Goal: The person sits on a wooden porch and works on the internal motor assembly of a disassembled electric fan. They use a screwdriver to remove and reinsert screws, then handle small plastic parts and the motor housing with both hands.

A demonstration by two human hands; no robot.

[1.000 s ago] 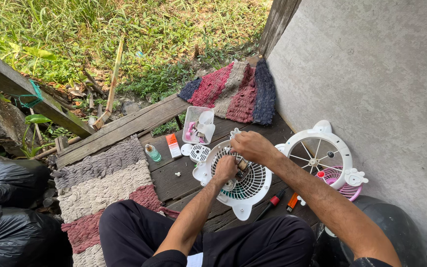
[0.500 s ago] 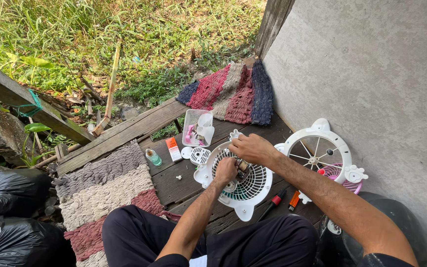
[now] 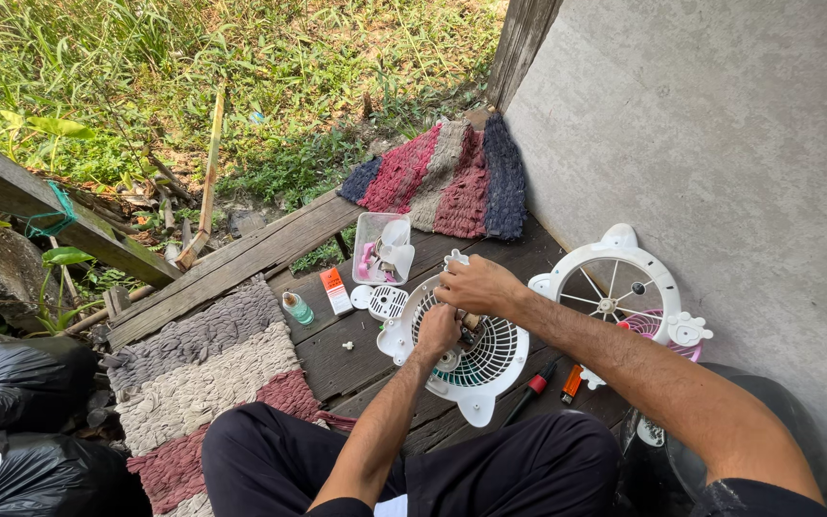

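A: so where are the hands? 
B: both on the white fan grille [image 3: 476, 359]. Left hand [image 3: 438, 330] presses its middle, right hand [image 3: 476, 284] curls over its top edge.
A: anything near it?
B: clear plastic tub [image 3: 382, 248] just above, screwdriver [image 3: 528, 392] lower right.

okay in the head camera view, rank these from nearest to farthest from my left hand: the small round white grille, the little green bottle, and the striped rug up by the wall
From the left hand:
1. Small round white grille, just to its left on the boards.
2. Little green bottle, farther left, beside the near mat.
3. Striped rug, farthest, at the top against the wall.
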